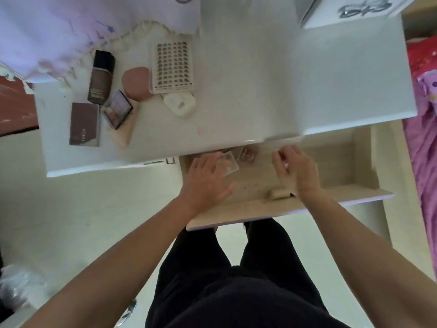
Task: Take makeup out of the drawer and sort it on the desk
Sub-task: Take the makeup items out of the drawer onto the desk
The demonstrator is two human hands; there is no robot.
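Observation:
The wooden drawer [331, 162] is pulled out below the white desk [236, 95]. Inside it my left hand [205, 178] rests on a clear square compact [230, 164], fingers closing on its edge. A second clear palette with reddish pans [247, 154] lies just beyond. My right hand [295, 169] hovers in the drawer with fingers curled, holding nothing that I can see. A beige tube [280, 194] lies by the drawer front, near my right wrist. On the desk's left lie a brown palette [84, 124], a dark foundation bottle [101, 78], a purple eyeshadow palette [117, 109], a pink sponge [136, 84], a lash tray [173, 65] and a white case [181, 105].
A lilac cloth with fringe [71, 31] covers the desk's back left corner. A white box [354, 10] stands at the back right. Pink bedding [423, 102] lies to the right of the desk. My legs in black trousers [236, 280] stand below the drawer.

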